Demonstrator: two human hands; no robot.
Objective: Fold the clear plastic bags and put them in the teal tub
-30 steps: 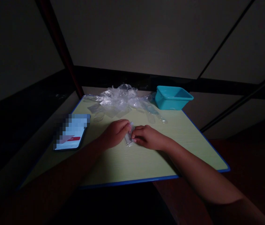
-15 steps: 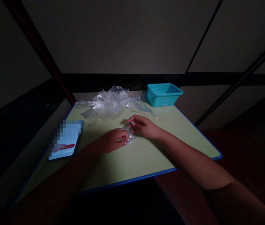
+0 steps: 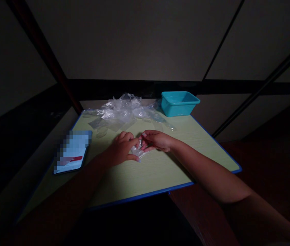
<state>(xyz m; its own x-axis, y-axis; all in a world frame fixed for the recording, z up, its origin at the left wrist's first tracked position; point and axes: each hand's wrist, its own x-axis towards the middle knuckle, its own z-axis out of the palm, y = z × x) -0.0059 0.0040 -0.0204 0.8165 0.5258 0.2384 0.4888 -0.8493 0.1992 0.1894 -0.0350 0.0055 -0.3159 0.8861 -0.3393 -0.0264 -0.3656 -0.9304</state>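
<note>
A small clear plastic bag lies low over the middle of the table between my two hands. My left hand is at its left side, thumb and forefinger spread apart and resting against the plastic. From the right, my right hand pinches the bag's upper right part with bent fingers. Part of the bag is hidden behind these fingers, and I cannot make out whether anything is inside it.
A heap of clear plastic bags spreads along the back of the pale table. A turquoise basin stands at the back right corner. On the left lies a lit tablet. A wall panel rises behind.
My left hand has uncurled from a fist, its thumb and forefinger now apart. My right hand has come slightly lower and closed its fingers on the bag.
</note>
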